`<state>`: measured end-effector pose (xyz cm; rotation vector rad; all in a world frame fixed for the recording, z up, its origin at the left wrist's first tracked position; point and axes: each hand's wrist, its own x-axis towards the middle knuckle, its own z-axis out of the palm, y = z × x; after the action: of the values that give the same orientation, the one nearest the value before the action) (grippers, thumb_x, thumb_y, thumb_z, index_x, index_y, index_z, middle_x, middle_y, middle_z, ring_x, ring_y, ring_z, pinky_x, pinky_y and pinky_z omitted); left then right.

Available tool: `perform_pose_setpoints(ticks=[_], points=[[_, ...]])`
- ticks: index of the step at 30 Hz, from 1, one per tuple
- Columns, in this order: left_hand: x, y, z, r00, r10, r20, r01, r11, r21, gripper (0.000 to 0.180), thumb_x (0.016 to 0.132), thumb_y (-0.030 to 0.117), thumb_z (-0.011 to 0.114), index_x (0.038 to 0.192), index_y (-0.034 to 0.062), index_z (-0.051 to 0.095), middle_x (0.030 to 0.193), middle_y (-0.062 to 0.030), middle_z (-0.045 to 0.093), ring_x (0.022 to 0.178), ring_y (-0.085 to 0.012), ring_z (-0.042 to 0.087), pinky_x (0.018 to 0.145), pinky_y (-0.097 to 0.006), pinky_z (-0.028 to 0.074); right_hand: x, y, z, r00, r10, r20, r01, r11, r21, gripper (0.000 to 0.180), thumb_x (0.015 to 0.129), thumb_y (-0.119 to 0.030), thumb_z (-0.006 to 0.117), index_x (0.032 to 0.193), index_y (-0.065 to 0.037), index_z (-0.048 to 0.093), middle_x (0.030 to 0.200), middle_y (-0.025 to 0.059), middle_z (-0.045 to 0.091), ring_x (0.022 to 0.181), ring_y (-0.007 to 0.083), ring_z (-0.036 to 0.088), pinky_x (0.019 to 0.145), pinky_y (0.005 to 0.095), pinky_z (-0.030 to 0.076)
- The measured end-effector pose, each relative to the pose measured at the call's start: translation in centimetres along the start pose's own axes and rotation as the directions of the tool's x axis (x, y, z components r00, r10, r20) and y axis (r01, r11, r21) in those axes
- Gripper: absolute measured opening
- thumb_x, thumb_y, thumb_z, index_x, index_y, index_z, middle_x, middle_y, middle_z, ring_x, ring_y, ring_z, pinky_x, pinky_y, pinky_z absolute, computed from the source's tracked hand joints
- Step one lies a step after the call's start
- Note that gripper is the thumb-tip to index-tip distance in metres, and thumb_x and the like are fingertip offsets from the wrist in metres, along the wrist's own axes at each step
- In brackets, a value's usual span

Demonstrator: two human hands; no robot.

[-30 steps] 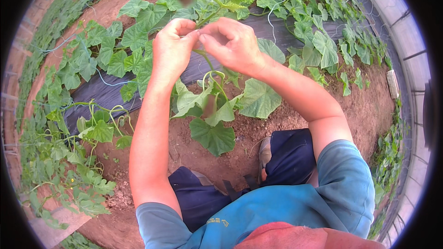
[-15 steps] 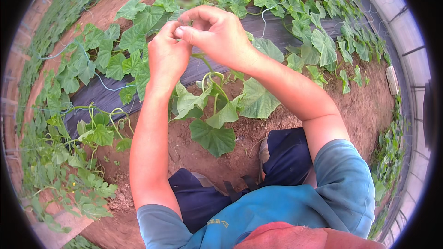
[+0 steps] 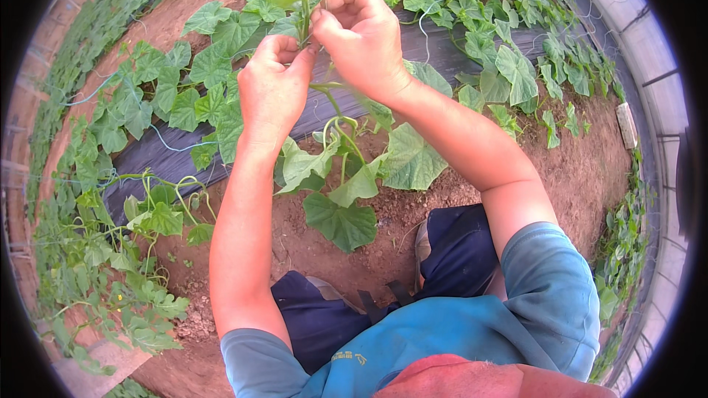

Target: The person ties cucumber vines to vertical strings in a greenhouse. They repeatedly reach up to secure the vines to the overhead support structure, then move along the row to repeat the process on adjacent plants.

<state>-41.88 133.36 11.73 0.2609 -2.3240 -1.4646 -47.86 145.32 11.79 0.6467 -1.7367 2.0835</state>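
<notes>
At top centre of the frame I see my left hand (image 3: 271,82) and right hand (image 3: 361,35) pinched closed around the vine stem (image 3: 304,18). Broad leaves (image 3: 341,222) hang below, over black mulch film (image 3: 173,153).

The vine stem (image 3: 304,11) rises between both hands (left hand (image 3: 271,88), right hand (image 3: 363,40)), above the plastic mulch strip (image 3: 169,158).

I see matt green leaves (image 3: 409,158) w/ veined, slightly crinkled faces, centre frame. Black plastic mulch sheet (image 3: 166,155) at left looks smooth, dull sheen. Soil (image 3: 413,210) reddish, crumbly, rough. Blue cloth sleeve (image 3: 553,287) lower right, soft matt.
</notes>
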Motion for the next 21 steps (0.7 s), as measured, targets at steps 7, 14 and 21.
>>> perform_pose_setpoints(ticks=[7,14,21], points=[[0.0,-0.8,0.0,0.999,0.047,0.014,-0.047,0.999,0.016,0.026,0.093,0.012,0.074,0.112,-0.0039,0.065,0.091,-0.0096,0.075,0.073,-0.0127,0.071,0.066,-0.027,0.054,0.8,-0.3,-1.2,0.965,0.053,0.257,-0.017,0.99,-0.139,0.01,0.094,-0.002,0.065,0.103,0.002,0.065,0.097,0.0049,0.071,0.079,0.0086,0.066,0.07,0.0255,0.055],[-0.1,-0.8,0.0,0.996,0.084,0.043,-0.085,0.996,0.018,0.023,0.092,0.01,0.074,0.11,-0.0024,0.067,0.09,-0.0081,0.075,0.075,-0.0114,0.069,0.069,-0.028,0.054,0.8,-2.2,-2.0,0.923,-0.102,0.372,0.231,0.919,-0.321,0.018,0.093,-0.004,0.061,0.108,-0.001,0.071,0.093,0.0085,0.071,0.088,0.0157,0.068,0.081,0.032,0.055],[-0.5,-0.3,-1.2,0.979,0.171,0.113,-0.181,0.98,0.08,0.027,0.092,0.01,0.074,0.116,-0.0007,0.068,0.096,-0.007,0.075,0.082,-0.0115,0.067,0.077,-0.029,0.055,3.4,-3.8,-5.3,0.854,0.197,0.482,-0.186,0.98,-0.072,0.019,0.094,0.001,0.064,0.111,-0.004,0.071,0.107,0.0067,0.073,0.093,0.0141,0.069,0.087,0.0306,0.056]])
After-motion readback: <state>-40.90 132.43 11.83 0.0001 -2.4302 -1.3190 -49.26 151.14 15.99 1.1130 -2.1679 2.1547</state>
